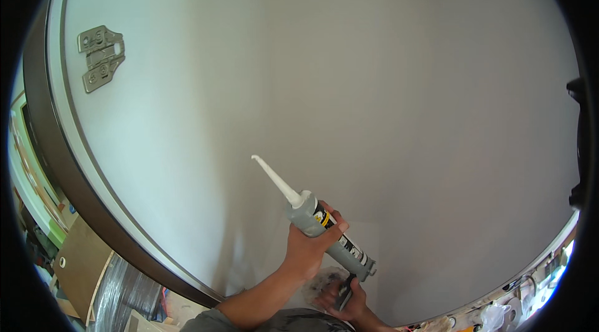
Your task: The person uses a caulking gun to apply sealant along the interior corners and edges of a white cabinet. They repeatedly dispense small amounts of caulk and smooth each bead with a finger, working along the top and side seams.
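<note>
My left hand [306, 245] grips the upper barrel of a grey caulking gun [354, 260] loaded with a sealant tube, whose long white nozzle [274, 178] angles up to the left. My right hand [349, 304] is closed around the gun's dark handle [343, 294], below the barrel. Behind and around both hands are the pale inner panels of a cabinet [349, 82]. A greyish translucent patch lies behind my right hand; I cannot make out what it is.
A metal hinge plate [100, 57] is fixed on the left panel, beside a dark brown edge [72, 173]. Outside at lower left stand brown boards [78, 263] and plastic-wrapped material [125, 288]. Black fittings [574, 92] sit at the right rim, and assorted clutter [496, 316] shows below.
</note>
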Demonstrator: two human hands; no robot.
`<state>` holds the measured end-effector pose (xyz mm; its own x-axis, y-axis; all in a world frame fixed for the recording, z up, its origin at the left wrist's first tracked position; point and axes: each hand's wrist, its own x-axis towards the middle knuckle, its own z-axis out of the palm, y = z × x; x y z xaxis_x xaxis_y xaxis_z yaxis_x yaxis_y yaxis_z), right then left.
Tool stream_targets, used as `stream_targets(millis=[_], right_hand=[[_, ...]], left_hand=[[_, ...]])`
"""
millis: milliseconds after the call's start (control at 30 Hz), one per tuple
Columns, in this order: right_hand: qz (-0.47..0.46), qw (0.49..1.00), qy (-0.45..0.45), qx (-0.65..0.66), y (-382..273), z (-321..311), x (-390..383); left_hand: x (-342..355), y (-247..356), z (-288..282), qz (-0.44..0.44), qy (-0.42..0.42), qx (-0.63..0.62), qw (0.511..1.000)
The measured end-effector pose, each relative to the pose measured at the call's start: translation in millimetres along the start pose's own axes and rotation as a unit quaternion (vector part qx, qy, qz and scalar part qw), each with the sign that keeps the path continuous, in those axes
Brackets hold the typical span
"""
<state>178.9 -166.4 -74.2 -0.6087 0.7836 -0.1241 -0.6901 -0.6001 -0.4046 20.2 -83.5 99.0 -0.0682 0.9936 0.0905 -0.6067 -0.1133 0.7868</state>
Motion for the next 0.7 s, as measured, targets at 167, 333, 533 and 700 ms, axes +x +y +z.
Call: stream_targets(millis=[167,333,533,700], right_hand=[[-0.003,0.894,0.288,-0.344,-35,9,-12],[-0.332,0.775,0.244,-0.479,-90,103,29],[-0.458,0.736,-0.096,-0.489,-123,241,115],[-0.457,0.73,-0.148,-0.486,-112,268,111]], left_hand=[[-11,26,8,0.038,0.008,0.174,0.984],[4,45,-11,-0.006,0.051,0.316,0.947],[10,55,-51,0.036,0.024,0.346,0.937],[-14,55,-51,0.096,-0.006,0.356,0.929]])
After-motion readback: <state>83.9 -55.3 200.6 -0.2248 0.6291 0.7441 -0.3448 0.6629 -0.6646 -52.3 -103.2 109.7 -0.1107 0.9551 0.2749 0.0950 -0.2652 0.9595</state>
